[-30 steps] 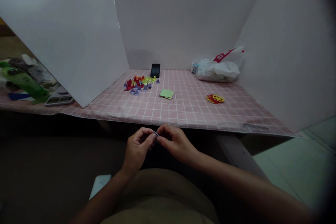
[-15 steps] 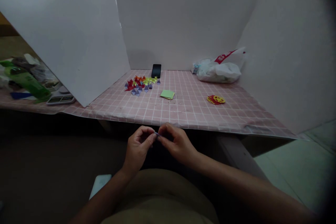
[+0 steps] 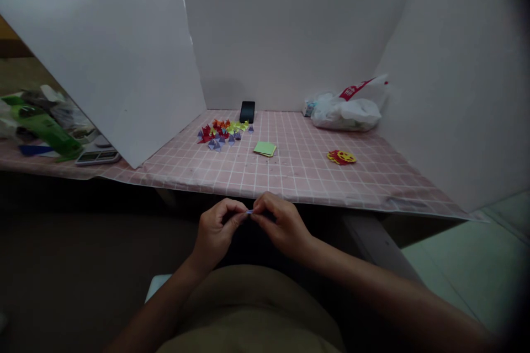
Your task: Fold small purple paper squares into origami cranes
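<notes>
My left hand (image 3: 218, 231) and my right hand (image 3: 284, 226) meet just in front of the table's near edge. Each pinches one end of a small purple piece of folded paper (image 3: 249, 212) between thumb and forefinger. Most of the paper is hidden by the fingertips. Beyond the hands, on the table, lies a stack of green and yellow paper squares (image 3: 265, 148). Farther back to the left is a cluster of small folded paper pieces (image 3: 221, 131) in red, orange, yellow and purple.
Red and yellow cut-out shapes (image 3: 342, 157) lie on the right of the pink checked table (image 3: 306, 176). A black phone (image 3: 247, 111) and a white plastic bag (image 3: 348, 113) are at the back. White panels (image 3: 111, 55) enclose the table; a green bottle (image 3: 47, 129) and a scale (image 3: 98, 156) sit at far left.
The hands have drawn slightly apart, so a little more of the purple paper shows between the fingertips. The objects on the table have stayed in place.
</notes>
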Motion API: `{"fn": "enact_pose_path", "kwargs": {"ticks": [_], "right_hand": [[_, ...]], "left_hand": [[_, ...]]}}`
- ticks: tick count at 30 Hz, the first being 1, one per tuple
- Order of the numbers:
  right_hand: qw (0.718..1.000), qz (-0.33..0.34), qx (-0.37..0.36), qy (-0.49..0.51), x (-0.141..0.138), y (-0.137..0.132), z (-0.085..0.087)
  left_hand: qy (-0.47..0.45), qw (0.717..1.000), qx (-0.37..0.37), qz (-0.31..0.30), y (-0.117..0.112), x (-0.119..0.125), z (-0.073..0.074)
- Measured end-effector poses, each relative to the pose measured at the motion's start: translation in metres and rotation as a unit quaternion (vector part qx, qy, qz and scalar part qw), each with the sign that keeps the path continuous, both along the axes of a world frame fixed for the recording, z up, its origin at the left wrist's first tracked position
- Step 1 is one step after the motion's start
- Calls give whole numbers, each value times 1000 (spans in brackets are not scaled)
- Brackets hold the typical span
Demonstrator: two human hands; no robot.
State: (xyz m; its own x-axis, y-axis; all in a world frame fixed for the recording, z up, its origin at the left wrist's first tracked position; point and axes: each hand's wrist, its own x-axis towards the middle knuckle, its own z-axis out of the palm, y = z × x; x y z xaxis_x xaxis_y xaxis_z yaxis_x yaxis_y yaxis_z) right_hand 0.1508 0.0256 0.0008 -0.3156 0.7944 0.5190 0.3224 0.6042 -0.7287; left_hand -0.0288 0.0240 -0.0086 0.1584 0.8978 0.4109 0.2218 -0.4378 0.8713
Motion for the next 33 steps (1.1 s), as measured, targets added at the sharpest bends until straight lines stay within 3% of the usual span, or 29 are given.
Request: {"fn": "enact_pose_path", "kwargs": {"ticks": [5, 16, 24, 33], "right_hand": [[999, -6, 47, -9, 0, 2, -3], [994, -5, 102, 28, -2, -1, -1], [988, -3, 152, 31, -3, -5, -2], [992, 12, 120, 28, -4, -4, 0]], "left_hand": [[1, 999, 46, 2, 2, 0, -3], [-140, 989, -56, -8, 2, 10, -2], [-182, 971, -142, -65, 0, 9, -4], [-156, 980, -113, -57, 0, 5, -1]]}}
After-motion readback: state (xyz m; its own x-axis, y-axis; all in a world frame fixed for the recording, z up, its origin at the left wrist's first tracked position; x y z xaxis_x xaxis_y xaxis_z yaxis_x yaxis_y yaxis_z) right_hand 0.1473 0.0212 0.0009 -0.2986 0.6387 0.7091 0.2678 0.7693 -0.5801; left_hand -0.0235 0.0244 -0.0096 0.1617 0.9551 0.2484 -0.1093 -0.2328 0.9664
